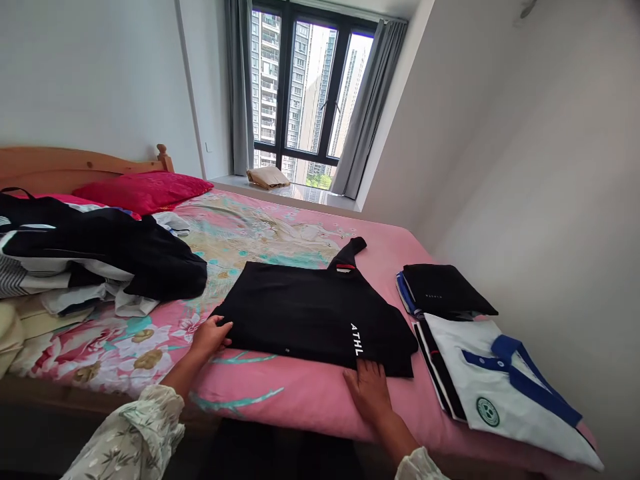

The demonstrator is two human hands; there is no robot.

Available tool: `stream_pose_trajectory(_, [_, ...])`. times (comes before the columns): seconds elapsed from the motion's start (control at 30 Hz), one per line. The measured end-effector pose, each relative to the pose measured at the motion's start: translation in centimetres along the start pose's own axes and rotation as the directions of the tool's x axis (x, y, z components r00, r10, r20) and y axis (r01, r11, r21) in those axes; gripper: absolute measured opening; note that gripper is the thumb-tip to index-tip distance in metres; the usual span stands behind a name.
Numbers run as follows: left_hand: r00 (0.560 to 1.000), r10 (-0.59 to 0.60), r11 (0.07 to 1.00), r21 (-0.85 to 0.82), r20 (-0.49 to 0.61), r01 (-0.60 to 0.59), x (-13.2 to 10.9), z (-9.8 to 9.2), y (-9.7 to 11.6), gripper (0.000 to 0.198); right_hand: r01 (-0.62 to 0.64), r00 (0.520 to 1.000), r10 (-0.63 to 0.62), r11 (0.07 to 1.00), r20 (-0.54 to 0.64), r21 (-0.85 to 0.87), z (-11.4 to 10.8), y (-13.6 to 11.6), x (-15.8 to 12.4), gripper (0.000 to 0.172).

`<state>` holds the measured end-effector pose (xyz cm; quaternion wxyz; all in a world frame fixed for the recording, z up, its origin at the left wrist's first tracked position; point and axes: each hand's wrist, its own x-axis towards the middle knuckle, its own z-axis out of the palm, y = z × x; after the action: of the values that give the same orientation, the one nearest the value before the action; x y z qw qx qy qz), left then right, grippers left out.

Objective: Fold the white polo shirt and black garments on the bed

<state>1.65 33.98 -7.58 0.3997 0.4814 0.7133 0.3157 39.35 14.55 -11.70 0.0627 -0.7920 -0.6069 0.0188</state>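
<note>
pressing open-palmed, the left hand [213,337] and right hand [367,393] smooth a half-folded black athl shirt [310,320], gripping nothing.

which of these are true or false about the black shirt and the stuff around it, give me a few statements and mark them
The left hand touches the left edge of the black shirt. True.

The right hand is bunching the shirt up in a fist. False: it lies flat at the lower edge, near the white lettering.

The folded white polo shirt lies to the right of the black shirt. True.

The grey curtains are drawn shut across the window. False: they hang at its sides, and tower blocks show through it.

The red pillow lies near the wooden headboard. True.
</note>
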Motion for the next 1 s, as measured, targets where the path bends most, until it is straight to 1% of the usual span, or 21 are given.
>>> stream_pose_trajectory(0.1, [0.998,0.063,0.988,0.142,-0.013,-0.061,0.0,-0.2,-0.2,0.054,-0.003,1.000,0.004,1.000,-0.020,0.010,0.3,0.3,0.0,0.057])
stream_pose_trajectory(0.2, [0.991,0.134,0.956,0.269,-0.031,-0.121,0.2,-0.4,-0.3,0.053,-0.012,0.998,0.013,1.000,-0.055,0.018,0.1,0.3,0.0,0.054])
stream_pose_trajectory(0.3, [0.963,0.262,0.894,0.391,-0.064,-0.218,0.3,-0.7,-0.4,0.046,-0.041,0.995,0.043,0.999,-0.091,0.018,-0.2,0.0,0.0,0.052])
stream_pose_trajectory(0.37, [0.936,0.341,0.853,0.447,-0.086,-0.269,0.1,-0.8,-0.6,0.046,-0.062,0.993,0.064,0.998,-0.103,0.024,-0.3,-0.2,-0.2,0.052])
stream_pose_trajectory(0.4, [0.913,0.395,0.827,0.474,-0.105,-0.303,0.0,-0.7,-0.7,0.047,-0.066,0.991,0.069,0.997,-0.114,0.031,-0.3,-0.3,-0.4,0.051])
stream_pose_trajectory(0.43, [0.874,0.470,0.789,0.504,-0.125,-0.353,-0.1,-0.6,-0.8,0.049,-0.061,0.989,0.066,0.997,-0.134,0.041,-0.2,-0.3,-0.6,0.050])
stream_pose_trajectory(0.47, [0.819,0.558,0.738,0.532,-0.135,-0.415,-0.3,-0.4,-1.0,0.049,-0.049,0.984,0.058,0.997,-0.166,0.056,-0.2,-0.2,-0.8,0.047])
stream_pose_trajectory(0.53, [0.679,0.726,0.605,0.569,-0.107,-0.558,-0.6,0.4,-1.2,0.041,-0.007,0.963,0.036,0.994,-0.266,0.107,-0.1,0.4,-1.2,0.040])
stream_pose_trajectory(0.57, [0.613,0.787,0.535,0.568,-0.068,-0.625,-0.7,1.0,-1.3,0.035,0.013,0.944,0.033,0.990,-0.328,0.139,-0.2,0.9,-1.3,0.037])
stream_pose_trajectory(0.6, [0.565,0.825,0.481,0.553,-0.021,-0.680,-0.9,1.7,-1.2,0.031,0.025,0.920,0.043,0.985,-0.389,0.169,-0.4,1.6,-1.3,0.035])
stream_pose_trajectory(0.67, [0.507,0.859,0.409,0.505,0.067,-0.760,-1.6,3.4,-0.7,0.025,0.011,0.871,0.090,0.979,-0.482,0.204,-1.0,3.4,-1.1,0.033])
stream_pose_trajectory(0.7, [0.471,0.875,0.371,0.476,0.108,-0.797,-2.1,4.3,-0.2,0.024,-0.009,0.856,0.113,0.979,-0.505,0.204,-1.4,4.3,-0.8,0.033])
stream_pose_trajectory(0.73, [0.436,0.888,0.336,0.443,0.145,-0.831,-2.7,5.4,0.5,0.024,-0.035,0.849,0.131,0.981,-0.511,0.192,-1.7,5.2,-0.3,0.035])
stream_pose_trajectory(0.77, [0.403,0.897,0.303,0.408,0.184,-0.861,-3.4,6.5,1.2,0.025,-0.054,0.854,0.136,0.983,-0.503,0.173,-2.1,6.0,0.2,0.040])
stream_pose_trajectory(0.83, [0.345,0.896,0.240,0.348,0.280,-0.906,-5.1,9.0,2.7,0.028,-0.052,0.884,0.103,0.991,-0.456,0.123,-2.7,7.3,1.4,0.053])
stream_pose_trajectory(0.87, [0.325,0.883,0.211,0.331,0.340,-0.920,-6.0,10.3,3.3,0.029,-0.034,0.903,0.075,0.994,-0.423,0.103,-3.0,7.7,2.0,0.058])
stream_pose_trajectory(0.9, [0.316,0.859,0.188,0.326,0.403,-0.926,-6.8,11.5,3.8,0.033,-0.013,0.922,0.048,0.995,-0.385,0.094,-3.3,8.1,2.7,0.059])
stream_pose_trajectory(0.93, [0.325,0.824,0.177,0.334,0.464,-0.926,-7.6,12.7,4.1,0.040,0.005,0.938,0.028,0.995,-0.347,0.096,-3.5,8.3,3.3,0.056])
stream_pose_trajectory(0.97, [0.350,0.781,0.178,0.352,0.518,-0.919,-8.2,13.8,4.2,0.049,0.011,0.949,0.024,0.994,-0.315,0.108,-3.7,8.6,3.9,0.049])
stream_pose_trajectory(1.0, [0.387,0.735,0.189,0.380,0.557,-0.906,-8.7,14.8,4.1,0.059,0.000,0.955,0.037,0.992,-0.294,0.124,-3.8,8.7,4.4,0.039])
